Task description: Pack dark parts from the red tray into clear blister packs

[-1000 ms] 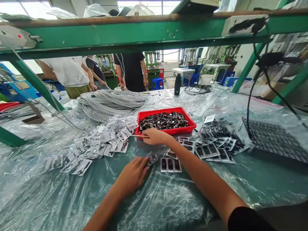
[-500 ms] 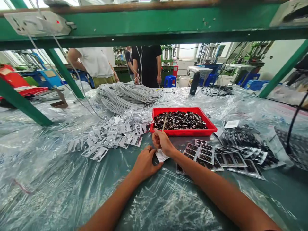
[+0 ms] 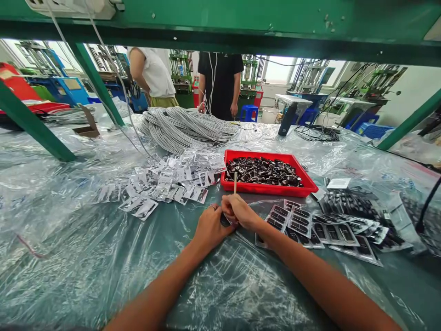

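Note:
My right hand (image 3: 242, 212) is closed around a thin tan stick (image 3: 235, 182), which points nearly straight up from its fingers. Touching it from the left, my left hand (image 3: 209, 228) has its thumb and fingers closed about a small dark piece with a pale edge (image 3: 225, 220), mostly hidden between the hands. Just beyond them is a red tray (image 3: 268, 188) full of small black parts (image 3: 263, 170). Left of the hands spreads a pile of small silvery clear packets (image 3: 168, 181). On the right lie clear packs of black parts (image 3: 299, 220).
A large coil of grey cable (image 3: 186, 128) lies behind the packets. A dark bottle (image 3: 287, 118) and a black cable coil (image 3: 317, 133) stand further back. A green beam (image 3: 220, 27) crosses overhead. Two people stand beyond the plastic-covered table (image 3: 86, 257).
My right hand has come down against my left, and the stick has gone from tilted to nearly upright. A pale packet seen between the hands is now mostly covered. The view has shifted slightly.

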A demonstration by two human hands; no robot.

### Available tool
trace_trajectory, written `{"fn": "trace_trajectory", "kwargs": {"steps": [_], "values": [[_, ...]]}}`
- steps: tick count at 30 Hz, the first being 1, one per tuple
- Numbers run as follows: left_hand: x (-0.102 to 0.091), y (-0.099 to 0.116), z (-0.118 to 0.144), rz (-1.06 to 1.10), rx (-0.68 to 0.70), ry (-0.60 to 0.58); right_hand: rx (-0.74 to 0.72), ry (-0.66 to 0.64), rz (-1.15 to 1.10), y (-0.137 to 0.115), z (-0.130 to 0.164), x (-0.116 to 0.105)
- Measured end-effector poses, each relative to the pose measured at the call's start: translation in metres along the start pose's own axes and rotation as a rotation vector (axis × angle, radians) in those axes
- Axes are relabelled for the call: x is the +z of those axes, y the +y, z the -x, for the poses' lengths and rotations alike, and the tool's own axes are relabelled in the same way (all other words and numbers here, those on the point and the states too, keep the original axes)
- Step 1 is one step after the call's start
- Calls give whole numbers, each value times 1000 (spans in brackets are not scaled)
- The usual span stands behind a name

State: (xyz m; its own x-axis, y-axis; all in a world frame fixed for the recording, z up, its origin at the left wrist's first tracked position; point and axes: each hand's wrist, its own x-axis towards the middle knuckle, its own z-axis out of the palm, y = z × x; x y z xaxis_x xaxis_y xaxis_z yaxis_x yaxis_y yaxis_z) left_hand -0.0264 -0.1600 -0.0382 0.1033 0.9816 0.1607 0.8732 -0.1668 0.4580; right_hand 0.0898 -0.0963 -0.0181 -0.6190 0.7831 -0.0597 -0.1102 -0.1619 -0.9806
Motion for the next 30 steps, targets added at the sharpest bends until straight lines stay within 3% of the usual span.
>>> {"fn": "trace_trajectory", "kwargs": {"steps": [2,3,8,14,17,21,23,28,30], "values": [[-5,1,2,-10,-5,-19,101,-96,-55,-7,1,-6],[-7,2,3,-27,-5,-34,106,-84,-107,-10,0,-10],[-8,8,3,-91,9,-42,-107,209,-273,-6,-12,-20],[5,5,-6,80,39,3,-222,269,-147,11,-17,-7],[4,5,-6,104,-6,-10,-186,211,-27,10,-10,-3],[2,8,-1,26,-23,-15,45,-65,40,0,1,-8],[2,10,0,-25,-13,-17,112,-134,-31,-6,2,-16],[-2,13,-1,-77,-38,-66,-139,214,-265,-9,-11,-34],[-3,13,-2,-57,-37,-68,-189,263,-286,-5,-16,-34]]}}
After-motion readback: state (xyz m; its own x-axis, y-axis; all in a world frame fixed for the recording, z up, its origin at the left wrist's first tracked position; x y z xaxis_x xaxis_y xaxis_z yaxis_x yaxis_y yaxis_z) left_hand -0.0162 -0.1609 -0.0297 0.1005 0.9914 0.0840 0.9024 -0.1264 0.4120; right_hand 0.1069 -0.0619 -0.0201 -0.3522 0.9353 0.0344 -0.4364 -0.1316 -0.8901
